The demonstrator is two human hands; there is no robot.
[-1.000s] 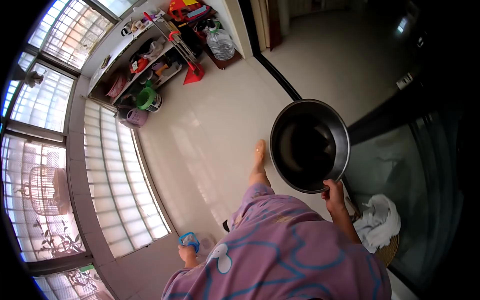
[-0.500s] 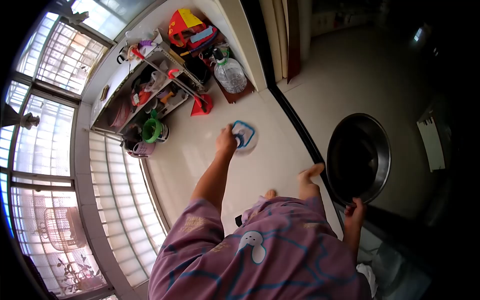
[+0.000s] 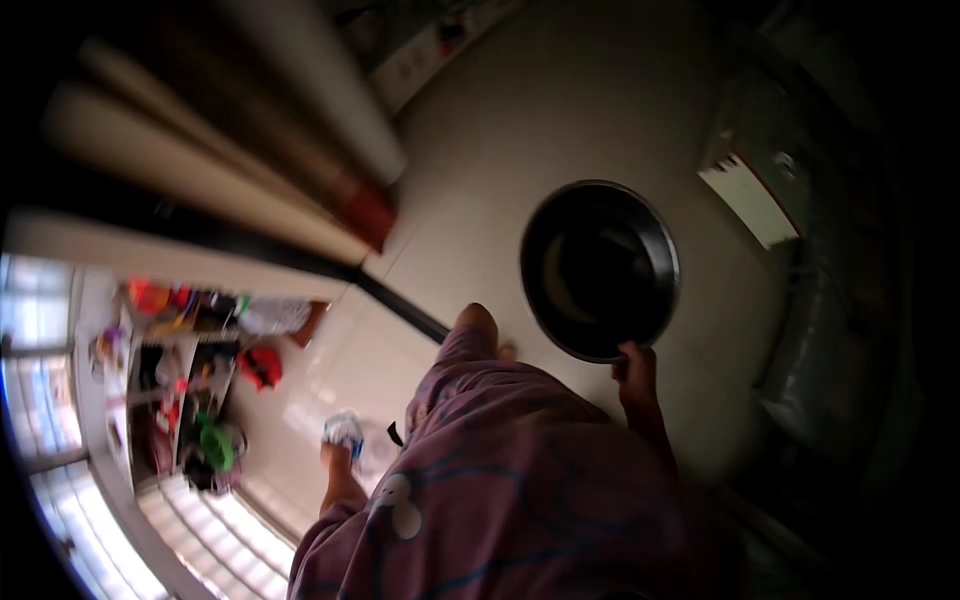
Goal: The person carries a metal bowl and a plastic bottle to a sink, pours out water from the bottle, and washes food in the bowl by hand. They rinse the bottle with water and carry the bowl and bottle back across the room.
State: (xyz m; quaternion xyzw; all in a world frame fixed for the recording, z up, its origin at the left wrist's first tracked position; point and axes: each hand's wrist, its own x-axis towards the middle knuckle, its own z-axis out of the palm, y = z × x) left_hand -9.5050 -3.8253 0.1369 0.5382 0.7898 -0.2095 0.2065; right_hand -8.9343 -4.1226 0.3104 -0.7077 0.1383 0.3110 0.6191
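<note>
My right hand (image 3: 636, 372) grips the near rim of a dark, shiny round basin (image 3: 655, 240), its fingers closed on the edge. The basin is held out with its hollow facing me; pale reflections show inside. At the lower left, my left hand (image 3: 338, 462) is closed on a clear plastic thing with a blue rim (image 3: 343, 430), over the light tiled floor. Motion blur and small size hide what kind of thing that is.
A dark door track (image 3: 400, 308) crosses the floor between a bright room and a dim one. Low shelves (image 3: 160, 375), a green bucket (image 3: 215, 445) and a red dustpan (image 3: 260, 367) stand left. A pale-sided box (image 3: 750, 205) stands at right.
My view has swung right toward the dim room. I have stepped to the door track, carrying the basin and the blue-rimmed thing; both hands keep their hold.
</note>
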